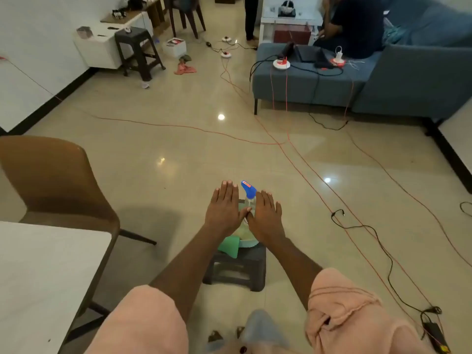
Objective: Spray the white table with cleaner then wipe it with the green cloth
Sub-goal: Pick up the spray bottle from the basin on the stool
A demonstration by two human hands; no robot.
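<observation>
Flat, empty left hand [224,206] and right hand [265,215] largely hiding spray bottle [249,191] and green cloth [229,247].

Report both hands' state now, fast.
Left hand: open, fingers straight, holding nothing.
Right hand: open, fingers straight, holding nothing; the spray bottle stands between the hands.

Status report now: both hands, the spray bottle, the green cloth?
Left hand, right hand open, held flat, holding nothing. Spray bottle upright between them; green cloth on dark stool. White table at left, untouched.
</observation>
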